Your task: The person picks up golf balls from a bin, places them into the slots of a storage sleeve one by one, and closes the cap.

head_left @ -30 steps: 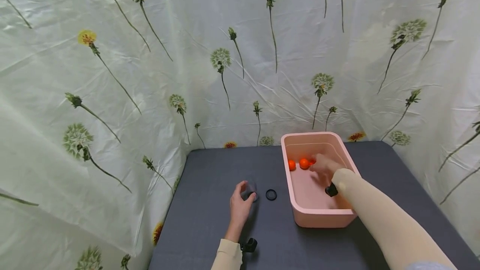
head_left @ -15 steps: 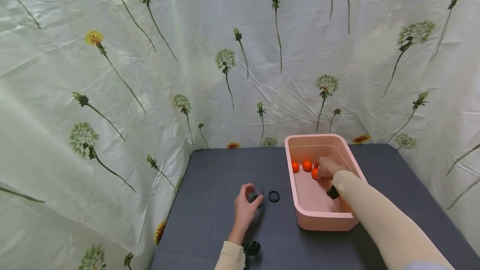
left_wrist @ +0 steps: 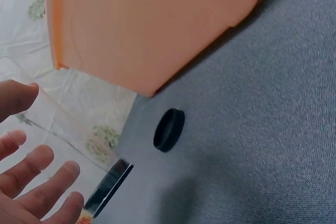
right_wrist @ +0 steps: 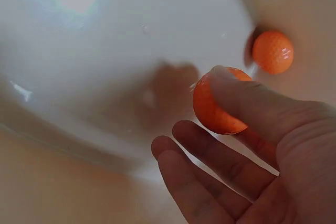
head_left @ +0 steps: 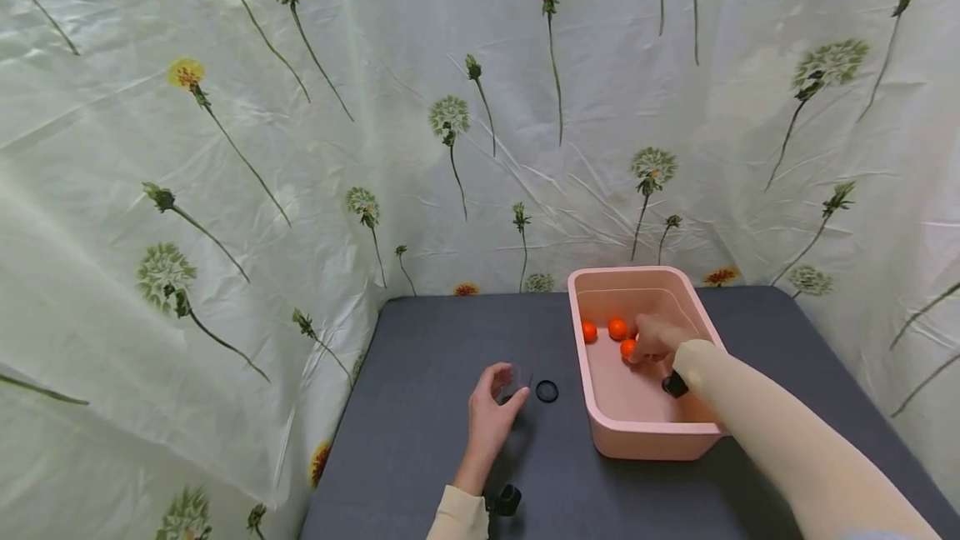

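My left hand (head_left: 491, 417) grips a clear cylindrical container (left_wrist: 71, 132) with a black rim at its lower end, thumb on one side and fingers on the other. A black round cap (head_left: 547, 391) lies on the table just right of it. Inside the pink bin (head_left: 587, 390), my right hand (head_left: 658, 335) pinches an orange golf ball (right_wrist: 207, 109) between thumb and index finger, the other fingers spread apart below. Another orange golf ball (right_wrist: 273, 52) rests by the bin wall in the right wrist view. Two orange balls sit farther left in the bin in the head view.
The dark grey table (head_left: 435, 340) carries the bin on its right half. A pale curtain with printed dandelions (head_left: 450, 190) hangs behind and to the left. The bin's raised walls surround my right hand.
My right hand has settled in the bin, and an orange ball there has shifted nearer me. My left hand keeps holding the clear container, almost in place; the view has shifted slightly.
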`<action>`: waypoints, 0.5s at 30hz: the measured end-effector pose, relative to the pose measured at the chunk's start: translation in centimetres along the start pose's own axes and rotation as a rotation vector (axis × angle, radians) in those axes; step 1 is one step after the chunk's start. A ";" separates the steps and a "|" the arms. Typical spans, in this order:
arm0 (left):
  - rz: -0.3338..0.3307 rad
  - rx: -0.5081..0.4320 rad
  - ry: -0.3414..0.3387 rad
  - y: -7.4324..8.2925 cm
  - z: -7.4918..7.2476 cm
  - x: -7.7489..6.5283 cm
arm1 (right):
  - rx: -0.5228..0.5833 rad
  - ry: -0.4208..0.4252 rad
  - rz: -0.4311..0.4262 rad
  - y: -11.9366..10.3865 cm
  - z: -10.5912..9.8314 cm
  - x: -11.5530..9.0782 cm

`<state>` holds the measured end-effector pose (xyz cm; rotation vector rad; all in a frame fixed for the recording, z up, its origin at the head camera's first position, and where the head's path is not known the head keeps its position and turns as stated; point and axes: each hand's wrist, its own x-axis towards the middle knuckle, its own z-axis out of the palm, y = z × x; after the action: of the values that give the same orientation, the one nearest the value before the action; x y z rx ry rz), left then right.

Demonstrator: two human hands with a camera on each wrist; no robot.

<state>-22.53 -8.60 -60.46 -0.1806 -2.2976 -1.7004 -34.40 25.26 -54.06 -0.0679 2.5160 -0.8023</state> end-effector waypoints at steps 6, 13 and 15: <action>0.040 0.003 -0.003 1.0 -0.3 -0.1 | -0.139 0.019 -0.142 -1.2 -0.6 -1.0; 0.061 0.016 -0.022 2.2 -0.7 -0.3 | -0.195 0.067 -0.308 -2.8 -1.0 -3.4; 0.069 0.024 -0.029 2.5 -0.8 -0.4 | -0.195 0.078 -0.334 -3.3 -1.1 -4.3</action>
<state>-21.33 -8.55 -58.07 -0.2777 -2.3036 -1.6457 -31.52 23.94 -49.58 -0.5445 2.6888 -0.6906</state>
